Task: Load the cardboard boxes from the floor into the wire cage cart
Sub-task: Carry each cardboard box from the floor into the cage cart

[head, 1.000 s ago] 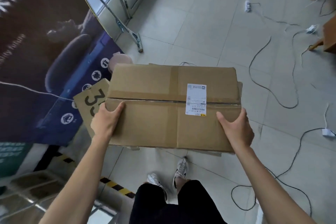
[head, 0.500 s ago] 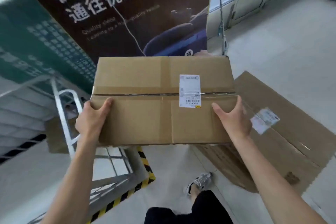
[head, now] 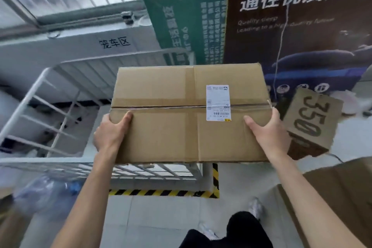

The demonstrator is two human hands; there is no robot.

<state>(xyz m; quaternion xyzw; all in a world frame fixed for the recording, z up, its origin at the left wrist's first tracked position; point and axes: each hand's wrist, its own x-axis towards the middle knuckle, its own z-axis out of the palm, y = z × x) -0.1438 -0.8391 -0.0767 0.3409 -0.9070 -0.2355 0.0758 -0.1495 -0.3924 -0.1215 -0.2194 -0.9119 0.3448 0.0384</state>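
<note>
Box (head: 191, 115) is held level between left hand (head: 109, 133) and right hand (head: 267, 134), each grip clamped on a side edge, above the cart (head: 46, 78) rim; carrying is judged under way; lowering inside is called for next.

cardboard box (head: 181, 127): plain brown, white label (head: 218, 102); wire cage cart (head: 60, 106): white; floor tape (head: 161, 192): yellow-black stripes; smaller box (head: 314, 119): brown, black "350" print
</note>
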